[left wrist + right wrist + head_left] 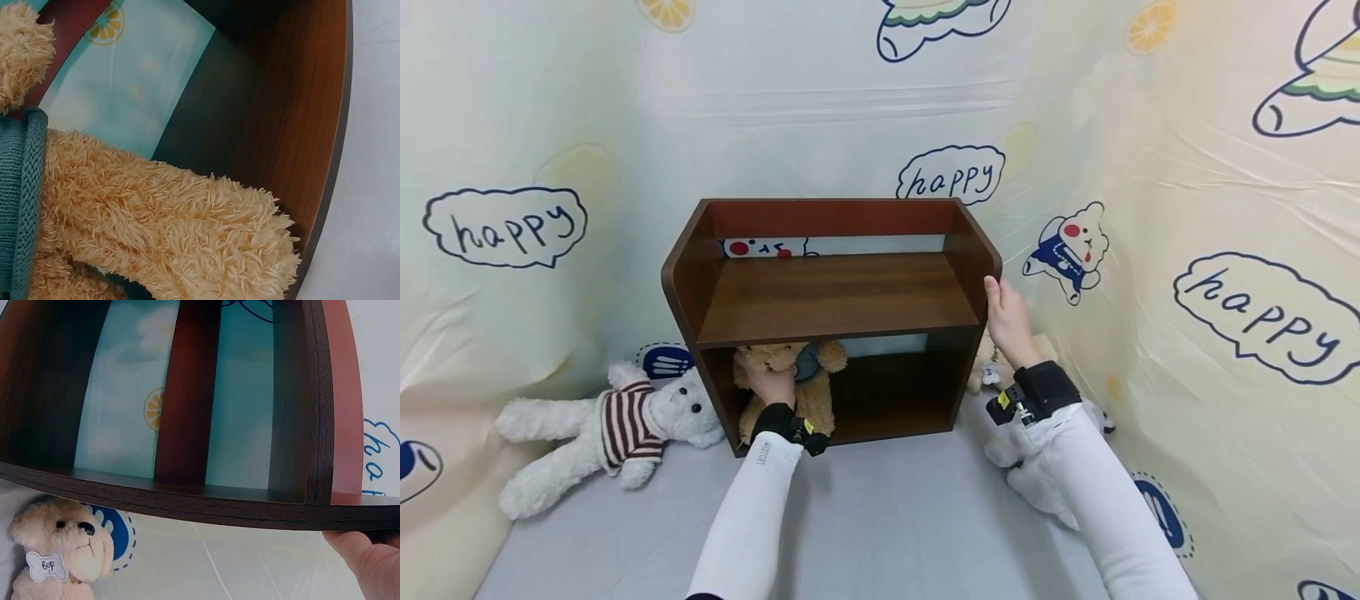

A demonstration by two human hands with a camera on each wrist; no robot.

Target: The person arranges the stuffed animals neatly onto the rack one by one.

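A brown teddy bear [813, 408] with a teal knitted garment sits at the left of the lower compartment of a dark wooden shelf [842, 292]. My left hand [772, 385] reaches in and grips the bear around its head and upper body; the fingers are partly hidden by fur. In the left wrist view, the bear's fluffy limb [169, 219] fills the foreground and that hand is out of sight. My right hand [1011, 321] rests against the outside of the shelf's right panel. Its thumb [347, 547] touches the panel near the front edge.
A white plush in a striped shirt [628, 425] lies left of the shelf. To the right are a beige plush dog [62, 544] with a bone tag and a whitish plush [1045, 475], partly behind my right arm. Printed curtains [805, 108] surround the grey table [880, 517].
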